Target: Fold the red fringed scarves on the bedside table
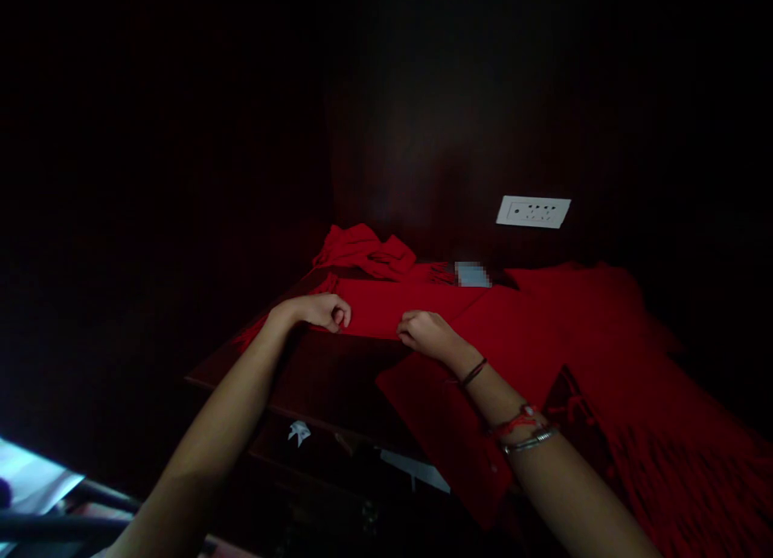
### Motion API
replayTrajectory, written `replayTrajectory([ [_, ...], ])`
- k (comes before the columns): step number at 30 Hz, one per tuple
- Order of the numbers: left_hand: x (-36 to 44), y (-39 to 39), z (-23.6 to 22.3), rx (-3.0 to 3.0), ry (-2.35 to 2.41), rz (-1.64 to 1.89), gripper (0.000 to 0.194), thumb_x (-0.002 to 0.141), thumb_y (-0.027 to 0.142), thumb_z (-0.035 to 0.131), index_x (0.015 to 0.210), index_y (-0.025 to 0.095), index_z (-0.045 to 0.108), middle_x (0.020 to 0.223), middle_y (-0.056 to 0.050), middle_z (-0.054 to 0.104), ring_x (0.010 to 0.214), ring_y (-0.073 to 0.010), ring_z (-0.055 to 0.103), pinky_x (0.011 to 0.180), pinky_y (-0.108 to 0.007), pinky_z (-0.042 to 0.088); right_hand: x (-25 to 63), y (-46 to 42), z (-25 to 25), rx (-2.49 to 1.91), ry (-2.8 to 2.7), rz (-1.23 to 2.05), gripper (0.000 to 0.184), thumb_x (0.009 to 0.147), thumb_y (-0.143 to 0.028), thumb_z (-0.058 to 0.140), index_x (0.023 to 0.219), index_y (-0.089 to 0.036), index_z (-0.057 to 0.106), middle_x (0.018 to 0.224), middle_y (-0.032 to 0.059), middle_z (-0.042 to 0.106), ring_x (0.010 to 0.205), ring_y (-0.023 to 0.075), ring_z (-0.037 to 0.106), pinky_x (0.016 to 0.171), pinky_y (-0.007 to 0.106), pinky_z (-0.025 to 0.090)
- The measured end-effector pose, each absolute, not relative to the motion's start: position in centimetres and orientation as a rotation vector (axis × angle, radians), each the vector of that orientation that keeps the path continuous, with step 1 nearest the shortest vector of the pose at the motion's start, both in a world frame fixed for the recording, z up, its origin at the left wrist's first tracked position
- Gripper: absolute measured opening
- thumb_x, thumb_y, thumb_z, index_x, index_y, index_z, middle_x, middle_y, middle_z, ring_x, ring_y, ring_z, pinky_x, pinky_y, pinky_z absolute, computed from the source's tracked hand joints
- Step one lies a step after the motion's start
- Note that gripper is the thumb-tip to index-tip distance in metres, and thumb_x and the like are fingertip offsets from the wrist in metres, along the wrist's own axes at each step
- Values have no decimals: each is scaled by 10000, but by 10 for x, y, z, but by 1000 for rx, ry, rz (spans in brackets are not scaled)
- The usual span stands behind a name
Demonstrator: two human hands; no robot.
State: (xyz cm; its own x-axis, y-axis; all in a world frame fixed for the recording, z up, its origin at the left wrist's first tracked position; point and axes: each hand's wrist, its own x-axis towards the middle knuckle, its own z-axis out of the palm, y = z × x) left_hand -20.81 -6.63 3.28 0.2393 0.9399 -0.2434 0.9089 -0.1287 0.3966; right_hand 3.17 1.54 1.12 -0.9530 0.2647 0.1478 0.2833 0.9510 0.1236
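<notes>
A large red cloth (513, 332) with a fringed edge lies spread over a dark wooden table (314, 373) in a dim room. My left hand (320, 310) is closed in a pinch on the near edge of the cloth's folded band. My right hand (426, 332) is closed on the same edge, a short way to the right. Bracelets and a thread band sit on my right wrist. The cloth's fringe (664, 469) hangs off at the lower right.
A crumpled red cloth (362, 252) lies at the back of the table beside a small pale object (472, 274). A white wall socket (532, 212) is on the dark wall. Scraps of white paper (299, 431) lie below the table edge. A pale surface (30, 481) shows at the lower left.
</notes>
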Motion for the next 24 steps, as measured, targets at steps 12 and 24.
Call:
replayTrajectory([
  [12, -186, -58, 26, 2534, 1622, 233, 259, 676, 321, 552, 895, 185, 558, 938, -24, 502, 889, -151, 449, 830, -242, 301, 29, 19, 7, -417, -2929, -77, 206, 815, -225, 398, 873, -160, 584, 853, 70, 563, 837, 135, 506, 725, 221, 343],
  [24, -176, -54, 13, 2455, 1686, 258, 326, 732, 371, 493, 1014, 207, 476, 1041, -33, 430, 982, -153, 395, 876, -239, 289, 25, 22, 5, -341, -2704, 321, 132, 750, -115, 455, 764, -130, 585, 749, 36, 538, 699, 102, 474, 659, 194, 349],
])
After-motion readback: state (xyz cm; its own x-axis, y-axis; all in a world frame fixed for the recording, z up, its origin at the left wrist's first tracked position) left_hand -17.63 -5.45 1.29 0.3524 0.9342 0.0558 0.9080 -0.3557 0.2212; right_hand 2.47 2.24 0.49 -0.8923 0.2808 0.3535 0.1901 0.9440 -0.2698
